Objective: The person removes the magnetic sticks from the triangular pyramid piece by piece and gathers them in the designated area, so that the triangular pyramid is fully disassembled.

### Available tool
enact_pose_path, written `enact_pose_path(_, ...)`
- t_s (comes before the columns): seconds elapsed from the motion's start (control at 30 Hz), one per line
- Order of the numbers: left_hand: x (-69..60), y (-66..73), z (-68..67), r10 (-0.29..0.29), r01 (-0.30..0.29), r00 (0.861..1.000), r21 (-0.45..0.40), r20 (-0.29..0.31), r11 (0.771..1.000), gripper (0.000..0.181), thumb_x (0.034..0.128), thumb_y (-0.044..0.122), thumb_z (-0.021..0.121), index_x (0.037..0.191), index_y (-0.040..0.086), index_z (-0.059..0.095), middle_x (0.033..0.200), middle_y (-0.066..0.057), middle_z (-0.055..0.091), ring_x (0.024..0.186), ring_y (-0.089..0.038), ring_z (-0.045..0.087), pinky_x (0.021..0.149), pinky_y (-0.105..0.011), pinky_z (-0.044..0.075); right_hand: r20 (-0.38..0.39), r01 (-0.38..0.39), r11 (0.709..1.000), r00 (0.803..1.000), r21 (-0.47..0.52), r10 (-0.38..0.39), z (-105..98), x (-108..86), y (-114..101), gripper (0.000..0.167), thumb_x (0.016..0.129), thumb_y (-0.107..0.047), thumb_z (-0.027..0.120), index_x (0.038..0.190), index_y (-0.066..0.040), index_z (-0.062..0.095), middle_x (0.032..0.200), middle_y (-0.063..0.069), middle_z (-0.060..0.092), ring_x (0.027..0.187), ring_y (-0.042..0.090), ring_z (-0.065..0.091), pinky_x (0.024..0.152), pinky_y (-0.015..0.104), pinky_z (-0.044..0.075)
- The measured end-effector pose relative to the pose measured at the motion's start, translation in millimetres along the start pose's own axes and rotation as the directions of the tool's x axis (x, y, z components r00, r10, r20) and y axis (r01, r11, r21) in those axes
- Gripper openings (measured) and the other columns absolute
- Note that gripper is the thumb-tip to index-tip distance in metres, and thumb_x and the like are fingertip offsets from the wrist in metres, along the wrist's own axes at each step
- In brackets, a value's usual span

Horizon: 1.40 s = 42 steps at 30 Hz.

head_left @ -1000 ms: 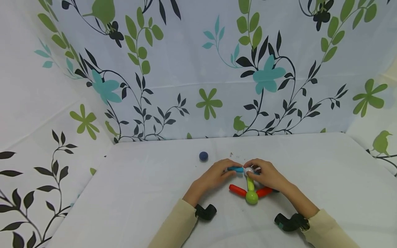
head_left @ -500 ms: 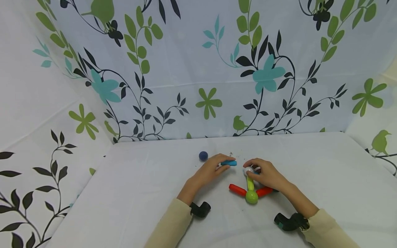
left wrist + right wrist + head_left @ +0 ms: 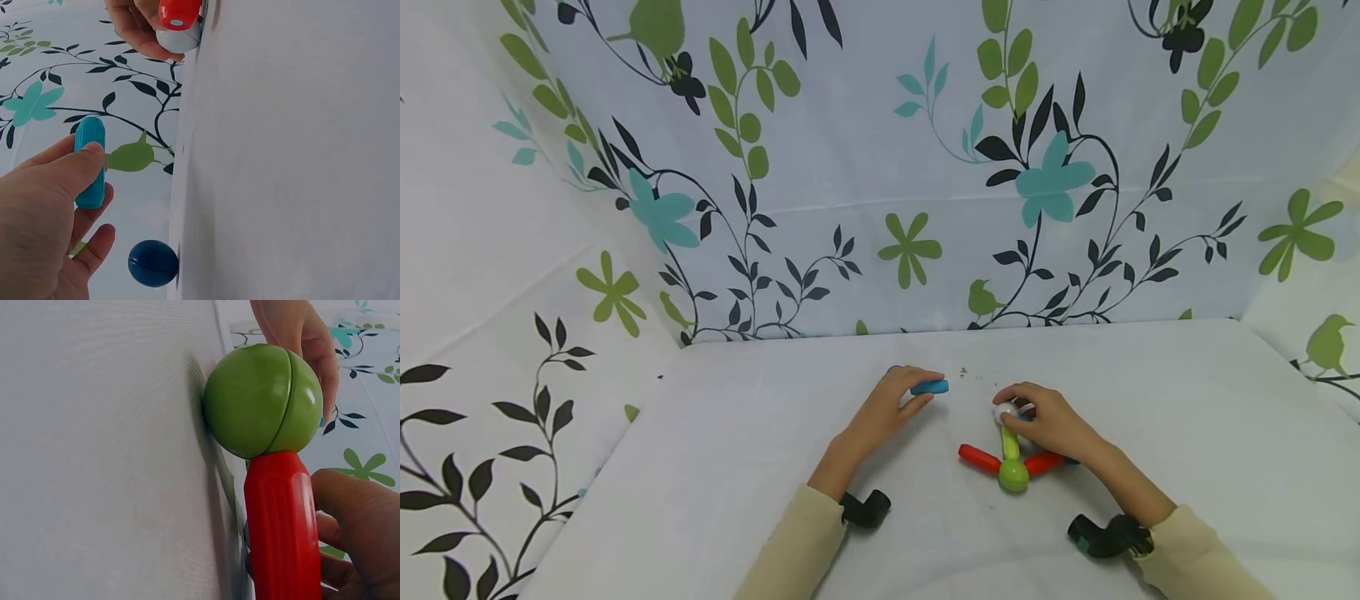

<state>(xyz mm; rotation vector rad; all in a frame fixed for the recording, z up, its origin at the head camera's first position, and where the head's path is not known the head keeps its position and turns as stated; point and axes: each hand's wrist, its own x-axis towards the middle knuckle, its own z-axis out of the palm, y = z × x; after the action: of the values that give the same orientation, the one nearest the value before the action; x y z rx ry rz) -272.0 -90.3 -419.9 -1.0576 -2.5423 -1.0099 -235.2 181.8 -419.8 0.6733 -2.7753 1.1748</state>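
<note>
Blue is the short stick [image 3: 91, 164] which the left hand [image 3: 880, 417] pinches between thumb and fingers, held above the desk [image 3: 760, 417] near the lower middle of the head view. To its right, the right hand [image 3: 1054, 421] grips the white ball [image 3: 1004, 412], which seems joined to a green stick [image 3: 1010, 443]. Below this, a green ball [image 3: 1013, 476] carries two red sticks, one to each side.

From where I stand, I would worry first about the dark blue ball [image 3: 153, 264]: it sits close to the left hand's lower fingers, so a careless brush could send it rolling. The blue stick, smooth and held by the pinch alone, might also slip. If the right hand pulls sideways, some joint could perhaps open. I see no container; the loose ball rests directly on the desk.
</note>
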Motion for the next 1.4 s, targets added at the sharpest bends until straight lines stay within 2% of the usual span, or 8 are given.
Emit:
enact_pose_path(0.4,-10.4,-12.5,-16.7,-0.052,0.05,0.995,-0.023,-0.082,0.998,0.035,0.0941,0.01,0.064,0.129,0.012,0.062,0.123,-0.003,0.064,0.111,-0.02,0.055,0.097,-0.037,0.046,-0.003,0.003,1.0,1.0,0.001,-0.003,0.2,0.0,-0.6,0.021,0.089,-0.005,0.065,0.11,-0.001,0.066,0.111,0.015,0.064,0.098,0.03,0.059,0.085,0.045,0.055)
enact_pose_path(0.63,-12.8,-25.1,-25.3,-0.12,0.113,0.983,-0.057,-0.141,0.992,0.034,0.0935,0.009,0.065,0.127,0.013,0.063,0.124,-0.005,0.063,0.113,-0.021,0.055,0.091,-0.041,0.048,-0.001,0.007,1.0,1.0,0.006,-0.007,-0.6,0.2,0.6,0.022,0.089,-0.004,0.065,0.11,0.0,0.066,0.111,0.016,0.064,0.098,0.029,0.059,0.085,0.044,0.055)
enact_pose_path(0.77,-16.5,-32.2,-26.7,-0.174,0.165,0.97,-0.064,-0.171,0.984,0.034,0.0945,0.009,0.064,0.128,0.012,0.062,0.126,-0.005,0.062,0.116,-0.023,0.054,0.092,-0.043,0.048,-0.001,0.007,1.0,1.0,0.006,-0.007,-0.2,0.3,0.5,0.022,0.089,-0.004,0.065,0.11,0.0,0.066,0.111,0.016,0.064,0.098,0.03,0.059,0.085,0.044,0.055)
enact_pose_path(0.93,-19.8,-37.6,-26.0,-0.261,0.251,0.945,-0.072,-0.199,0.965,0.033,0.0957,0.01,0.062,0.128,0.008,0.061,0.126,-0.01,0.062,0.116,-0.026,0.055,0.094,-0.045,0.048,-0.003,0.007,1.0,1.0,0.008,-0.007,0.2,0.1,1.0,0.022,0.089,-0.004,0.065,0.11,0.0,0.066,0.111,0.015,0.064,0.097,0.029,0.059,0.085,0.043,0.055)
enact_pose_path(1.07,-20.8,-40.0,-26.3,-0.325,0.318,0.923,-0.065,-0.207,0.946,0.032,0.0967,0.012,0.061,0.128,0.006,0.061,0.128,-0.012,0.061,0.121,-0.029,0.053,0.102,-0.045,0.043,-0.006,0.006,1.0,1.0,0.006,-0.006,-0.3,-0.5,1.0,0.021,0.089,-0.004,0.065,0.11,0.0,0.066,0.111,0.015,0.064,0.097,0.029,0.059,0.085,0.044,0.055)
enact_pose_path(1.2,-23.1,-42.7,-26.6,-0.351,0.361,0.91,0.005,-0.221,0.933,0.029,0.0959,0.01,0.061,0.125,0.006,0.063,0.127,-0.013,0.062,0.123,-0.033,0.053,0.105,-0.049,0.039,-0.006,0.009,1.0,1.0,0.003,-0.009,-0.1,-0.8,1.3,0.021,0.089,-0.004,0.065,0.11,-0.001,0.066,0.111,0.014,0.064,0.098,0.029,0.058,0.085,0.045,0.055)
enact_pose_path(1.3,-24.9,-45.9,-25.6,-0.363,0.389,0.901,0.074,-0.235,0.918,0.028,0.0949,0.01,0.062,0.122,0.008,0.065,0.125,-0.013,0.064,0.119,-0.036,0.054,0.101,-0.053,0.039,-0.002,0.014,1.0,1.0,0.001,-0.014,0.4,-0.6,2.2,0.021,0.089,-0.004,0.065,0.11,-0.001,0.066,0.111,0.014,0.064,0.098,0.029,0.058,0.086,0.045,0.055)
enact_pose_path(1.4,-26.2,-48.1,-24.5,-0.387,0.421,0.89,0.107,-0.24,0.901,0.027,0.0946,0.011,0.063,0.121,0.01,0.066,0.125,-0.012,0.064,0.119,-0.037,0.053,0.097,-0.056,0.038,-0.003,0.019,1.0,1.0,-0.001,-0.019,0.7,-0.3,3.1,0.021,0.089,-0.004,0.064,0.11,-0.001,0.065,0.112,0.015,0.064,0.098,0.029,0.058,0.086,0.045,0.055)
